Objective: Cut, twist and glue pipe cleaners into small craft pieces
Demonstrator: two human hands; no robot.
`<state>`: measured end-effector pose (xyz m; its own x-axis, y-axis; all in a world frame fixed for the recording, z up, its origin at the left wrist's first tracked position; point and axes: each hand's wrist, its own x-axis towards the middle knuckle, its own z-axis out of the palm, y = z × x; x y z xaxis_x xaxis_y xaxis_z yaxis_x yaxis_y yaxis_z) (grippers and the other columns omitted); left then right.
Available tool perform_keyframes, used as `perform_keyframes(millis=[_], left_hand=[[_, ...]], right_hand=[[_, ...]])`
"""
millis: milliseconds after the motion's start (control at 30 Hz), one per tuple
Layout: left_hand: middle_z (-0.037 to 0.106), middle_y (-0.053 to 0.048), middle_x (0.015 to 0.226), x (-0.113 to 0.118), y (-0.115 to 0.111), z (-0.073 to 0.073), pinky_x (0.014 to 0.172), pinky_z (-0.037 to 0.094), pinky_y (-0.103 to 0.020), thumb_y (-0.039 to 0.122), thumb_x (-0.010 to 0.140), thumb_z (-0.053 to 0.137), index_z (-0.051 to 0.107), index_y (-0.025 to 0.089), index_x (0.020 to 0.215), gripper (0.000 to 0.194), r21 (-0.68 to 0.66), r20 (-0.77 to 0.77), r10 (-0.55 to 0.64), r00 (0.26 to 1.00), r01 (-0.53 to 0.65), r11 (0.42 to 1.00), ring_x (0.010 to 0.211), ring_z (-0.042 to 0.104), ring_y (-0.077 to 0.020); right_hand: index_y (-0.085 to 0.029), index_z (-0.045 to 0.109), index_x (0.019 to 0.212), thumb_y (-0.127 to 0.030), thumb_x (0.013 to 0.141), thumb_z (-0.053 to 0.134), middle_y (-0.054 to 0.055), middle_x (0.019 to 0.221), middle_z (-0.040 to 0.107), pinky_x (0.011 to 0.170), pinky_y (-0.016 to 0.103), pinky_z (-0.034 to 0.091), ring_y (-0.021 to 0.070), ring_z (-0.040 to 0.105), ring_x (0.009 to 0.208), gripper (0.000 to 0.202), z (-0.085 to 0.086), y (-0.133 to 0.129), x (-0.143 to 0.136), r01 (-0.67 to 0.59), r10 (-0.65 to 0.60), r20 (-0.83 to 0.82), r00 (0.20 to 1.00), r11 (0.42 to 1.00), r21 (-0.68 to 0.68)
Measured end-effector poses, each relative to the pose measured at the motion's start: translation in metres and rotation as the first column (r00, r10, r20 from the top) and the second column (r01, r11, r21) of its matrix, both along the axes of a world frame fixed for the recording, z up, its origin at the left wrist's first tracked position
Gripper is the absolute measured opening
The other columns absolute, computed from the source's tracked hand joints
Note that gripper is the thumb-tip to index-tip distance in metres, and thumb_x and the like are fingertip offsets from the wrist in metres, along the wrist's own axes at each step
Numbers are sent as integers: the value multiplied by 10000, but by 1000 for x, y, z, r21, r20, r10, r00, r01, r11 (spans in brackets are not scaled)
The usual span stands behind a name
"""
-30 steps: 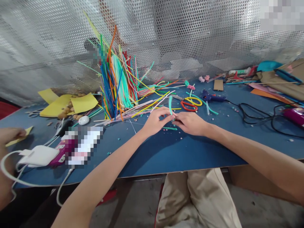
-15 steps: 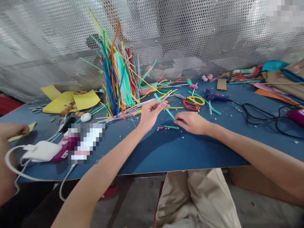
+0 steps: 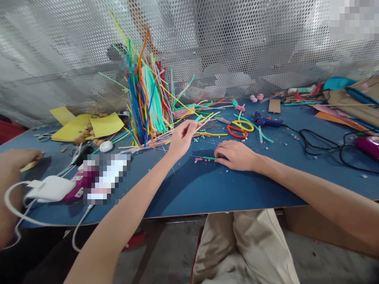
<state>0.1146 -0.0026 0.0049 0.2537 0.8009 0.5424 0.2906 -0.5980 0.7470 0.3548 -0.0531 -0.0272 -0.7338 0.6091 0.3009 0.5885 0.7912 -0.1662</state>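
My left hand (image 3: pixel 182 136) is closed in a pinch around a teal pipe cleaner (image 3: pixel 198 118); only a short end sticks out past the fingers. On the blue tabletop, my right hand (image 3: pixel 233 155) has its fingers curled down over the end of a thin green piece (image 3: pixel 209 158) with pink bits at its tip and a fine wire pointing left. The fingertips seem to grip that piece, though they partly hide it. Just beyond are scissors with red and yellow handles (image 3: pixel 238 128) and loose pipe cleaners (image 3: pixel 210 135).
A tall bundle of coloured pipe cleaners (image 3: pixel 148 102) stands by the mesh panel. To the right lies a blue glue gun (image 3: pixel 268 120) with a black cord (image 3: pixel 319 146). At left are a phone (image 3: pixel 109 177), a white charger (image 3: pixel 50 188), yellow paper (image 3: pixel 106 126) and another person's hand (image 3: pixel 25 157).
The right hand has let go of the teal pipe cleaner and lowered onto the green piece's end. My left hand has drawn slightly left and keeps the pipe cleaner.
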Motion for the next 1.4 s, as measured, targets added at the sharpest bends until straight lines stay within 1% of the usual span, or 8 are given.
perform_keyframes(millis=[167, 333, 667, 800, 967, 1100, 1200, 1400], left_hand=[[592, 1, 723, 7, -9, -3, 551, 363, -265, 555, 1025, 420, 662, 209, 1146, 438, 24, -289, -76, 954, 86, 996, 565, 466, -117], [634, -24, 858, 9, -11, -6, 742, 432, -296, 505, 1063, 314, 654, 194, 1046, 462, 11, -403, -87, 911, 100, 995, 757, 572, -158], [458, 15, 661, 7, -6, -3, 615, 356, -277, 487, 1056, 354, 681, 224, 1018, 421, -10, -230, 135, 964, -141, 990, 589, 423, -135], [597, -10, 805, 6, -2, -8, 717, 422, -273, 422, 1060, 351, 682, 212, 1019, 394, -55, -242, 108, 964, -125, 991, 728, 536, -146], [641, -16, 829, 8, -1, -13, 745, 440, -268, 379, 1052, 359, 639, 192, 914, 365, -72, -278, 78, 957, -102, 992, 797, 598, -156], [653, -13, 806, 9, -4, -12, 781, 453, -266, 367, 1054, 352, 575, 193, 801, 379, -14, -320, 57, 946, -65, 998, 835, 634, -159], [661, 2, 781, 9, -6, -9, 730, 443, -270, 355, 1055, 354, 594, 197, 837, 360, 39, -393, 62, 917, -50, 998, 704, 604, -141], [688, -5, 789, 7, -7, -7, 865, 422, -325, 312, 1053, 364, 643, 208, 959, 312, 253, -534, 171, 828, -37, 967, 843, 616, -189]], right_hand=[[-185, 660, 949, -363, 1017, 503, 77, 939, 722, 853, 378, 447, 236, 649, 904, 247, -6, 6, 0, 76, -76, 5, 997, 997, 12], [-179, 663, 957, -372, 1028, 482, 82, 976, 730, 868, 378, 453, 242, 657, 940, 274, -7, 13, 6, 161, -161, 3, 987, 986, 40], [-185, 665, 1098, -323, 1008, 433, 104, 1113, 720, 951, 417, 482, 265, 644, 1058, 284, -9, 51, 47, 416, -407, -198, 892, 910, 4], [-107, 603, 1289, -327, 958, 483, 190, 1227, 675, 1009, 500, 448, 332, 606, 1145, 415, -20, 75, 73, 566, -559, -93, 824, 822, 63], [-70, 596, 1250, -271, 938, 500, 192, 1152, 690, 975, 427, 466, 301, 630, 1078, 384, -23, 88, 83, 564, -568, 44, 822, 822, 80], [-48, 606, 1190, -204, 927, 472, 218, 1113, 686, 953, 426, 451, 317, 631, 1063, 334, -15, 84, 76, 564, -575, 122, 809, 818, 112], [-45, 630, 1112, -198, 912, 485, 237, 1083, 688, 922, 420, 445, 328, 643, 1040, 291, -7, 79, 71, 576, -587, 170, 791, 809, 114], [-83, 650, 1084, -314, 879, 569, 188, 943, 731, 693, 346, 452, 311, 701, 862, 319, 9, 72, 72, 643, -628, 253, 736, 766, 32]])
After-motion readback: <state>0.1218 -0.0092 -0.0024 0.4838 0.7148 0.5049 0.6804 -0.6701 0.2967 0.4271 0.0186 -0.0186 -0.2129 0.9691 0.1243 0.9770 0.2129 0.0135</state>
